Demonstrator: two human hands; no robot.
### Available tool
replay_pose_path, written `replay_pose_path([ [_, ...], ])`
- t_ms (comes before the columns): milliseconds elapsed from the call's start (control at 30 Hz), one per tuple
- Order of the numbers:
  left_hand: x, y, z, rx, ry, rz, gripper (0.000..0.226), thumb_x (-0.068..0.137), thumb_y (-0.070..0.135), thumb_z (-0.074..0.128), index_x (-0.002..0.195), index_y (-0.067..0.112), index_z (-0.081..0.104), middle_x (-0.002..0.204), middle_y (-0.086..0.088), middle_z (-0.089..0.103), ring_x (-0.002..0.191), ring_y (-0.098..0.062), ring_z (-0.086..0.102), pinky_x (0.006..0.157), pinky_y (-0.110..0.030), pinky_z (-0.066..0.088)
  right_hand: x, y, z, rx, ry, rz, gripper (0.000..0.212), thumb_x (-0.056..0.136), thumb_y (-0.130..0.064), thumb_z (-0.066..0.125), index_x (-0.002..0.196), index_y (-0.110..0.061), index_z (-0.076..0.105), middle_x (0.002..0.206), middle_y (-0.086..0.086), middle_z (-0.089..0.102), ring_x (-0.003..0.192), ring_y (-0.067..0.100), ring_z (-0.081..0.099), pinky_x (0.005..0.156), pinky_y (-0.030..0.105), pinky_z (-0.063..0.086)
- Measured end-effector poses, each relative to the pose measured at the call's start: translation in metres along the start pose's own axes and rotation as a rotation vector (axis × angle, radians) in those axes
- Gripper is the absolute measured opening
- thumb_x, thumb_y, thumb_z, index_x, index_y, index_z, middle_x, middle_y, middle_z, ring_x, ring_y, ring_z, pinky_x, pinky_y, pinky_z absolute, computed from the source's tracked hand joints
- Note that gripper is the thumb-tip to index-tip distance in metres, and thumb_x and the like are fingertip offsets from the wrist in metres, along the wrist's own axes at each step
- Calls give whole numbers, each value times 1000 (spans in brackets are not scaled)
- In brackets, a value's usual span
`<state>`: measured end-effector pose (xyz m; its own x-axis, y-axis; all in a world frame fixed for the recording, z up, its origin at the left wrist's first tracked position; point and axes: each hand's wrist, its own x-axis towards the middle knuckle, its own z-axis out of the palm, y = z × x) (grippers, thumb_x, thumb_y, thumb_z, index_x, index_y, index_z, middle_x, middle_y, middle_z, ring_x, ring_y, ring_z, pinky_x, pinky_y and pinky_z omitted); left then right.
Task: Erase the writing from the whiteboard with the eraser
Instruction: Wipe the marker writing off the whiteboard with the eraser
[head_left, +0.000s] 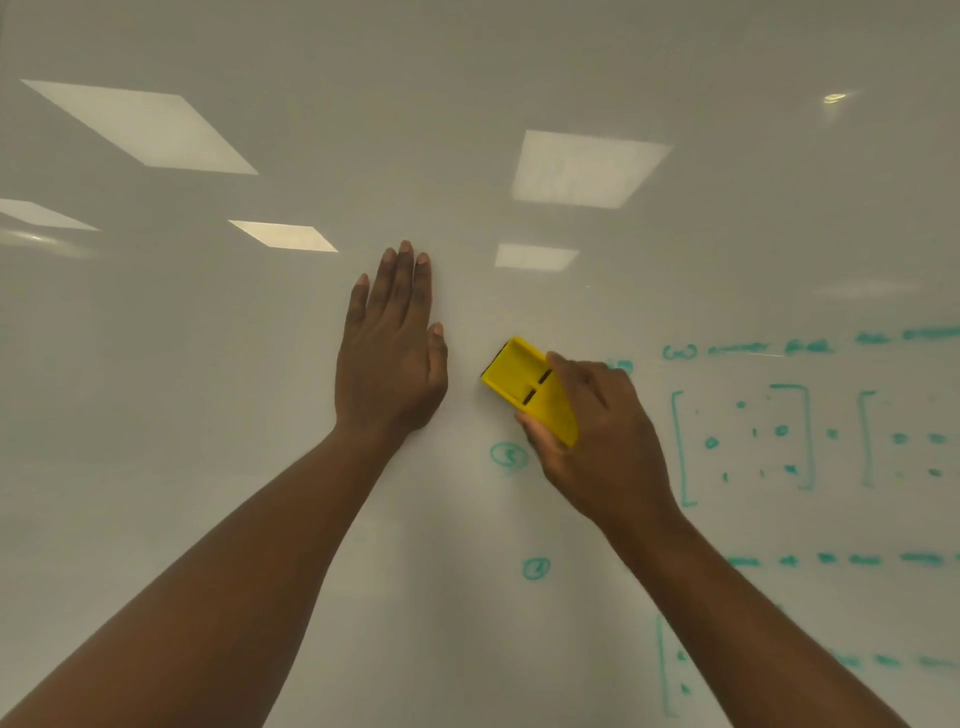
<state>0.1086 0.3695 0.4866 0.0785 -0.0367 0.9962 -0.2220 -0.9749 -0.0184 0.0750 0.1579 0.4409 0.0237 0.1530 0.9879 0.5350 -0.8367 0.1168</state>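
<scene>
The yellow eraser (530, 391) is held in the grip of the right hand (602, 441), pinched between thumb and fingers, and looks pressed to the whiteboard (467, 104). It is found near the middle, just left of the green writing (743, 441). The left hand (389, 358) is laid flat on the board, its fingers straight and close together, with nothing held. Some marks could be missed if the eraser is tipped onto one edge. Ink could be smeared by the right arm where it is hung over the lower lines. The eraser's long side is slanted, pointing up and to the left.
</scene>
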Motion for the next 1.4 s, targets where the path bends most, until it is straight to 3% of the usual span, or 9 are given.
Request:
replay_pose_path([
  [133, -1, 2, -2, -3, 2, 1, 67, 96, 25, 33, 157, 7, 16, 166, -11, 13, 155, -22, 8, 127, -42, 7, 44, 30, -19, -9, 13, 91, 58, 80, -33, 72, 130, -10, 55, 112, 14, 61, 102, 35, 55, 83, 31, 37],
  [267, -1, 3, -2, -2, 13, 5, 67, 94, 25, 34, 157, 6, 18, 165, -13, 15, 154, -23, 11, 126, -43, 9, 91, 56, -34, -1, 8, 186, 60, 77, -37, 73, 132, -21, 54, 121, 8, 59, 111, 29, 53, 82, 21, 30],
  [433, -1, 2, -2, -2, 14, 5, 67, 94, 26, 34, 157, 6, 18, 166, -12, 14, 155, -22, 9, 127, -43, 9, 72, 63, -44, 7, -183, -66, 60, 79, -36, 72, 134, -21, 52, 126, 4, 58, 113, 25, 51, 90, 18, 31],
  [567, -1, 3, -3, 8, 1, -3, 68, 94, 27, 32, 157, 6, 17, 166, -12, 13, 155, -22, 8, 127, -43, 8, 54, 87, -66, -37, -321, -188, 58, 78, -35, 70, 133, -24, 52, 126, 0, 59, 112, 22, 52, 91, 30, 42],
  [767, -1, 11, -7, 8, -2, -22, 70, 93, 26, 35, 156, 3, 16, 165, -15, 14, 155, -24, 9, 126, -45, 8, 82, 115, -82, -107, -203, -42, 60, 76, -27, 74, 132, -19, 55, 125, 6, 60, 111, 29, 54, 89, 22, 33],
  [900, 9, 40, -3, -15, -4, 51, 71, 93, 27, 38, 157, 3, 16, 165, -15, 13, 155, -25, 8, 126, -46, 10, 65, 88, -67, -17, -284, -177, 58, 76, -27, 74, 130, -16, 56, 124, 7, 61, 111, 30, 55, 95, 29, 37],
  [1033, 26, 77, 3, -3, -8, 157, 70, 94, 29, 34, 156, 3, 17, 165, -15, 15, 154, -27, 10, 126, -46, 14, 48, 95, -69, -39, -357, -291, 57, 79, -31, 70, 132, -19, 54, 123, 3, 60, 109, 26, 55, 90, 36, 45],
  [1200, 39, 98, 8, -25, -20, 86, 68, 95, 27, 32, 157, 5, 15, 166, -13, 12, 155, -24, 7, 127, -43, 9, 71, 115, -79, -62, -234, -156, 60, 78, -31, 71, 134, -20, 52, 125, 3, 59, 110, 28, 53, 89, 35, 41],
  [1400, 46, 122, 18, -50, -29, 34, 70, 94, 27, 33, 157, 6, 13, 166, -12, 9, 155, -24, 4, 127, -42, 7, 49, 129, -87, -81, -304, -315, 57, 77, -28, 71, 130, -15, 55, 122, 6, 61, 106, 30, 57, 88, 35, 44],
])
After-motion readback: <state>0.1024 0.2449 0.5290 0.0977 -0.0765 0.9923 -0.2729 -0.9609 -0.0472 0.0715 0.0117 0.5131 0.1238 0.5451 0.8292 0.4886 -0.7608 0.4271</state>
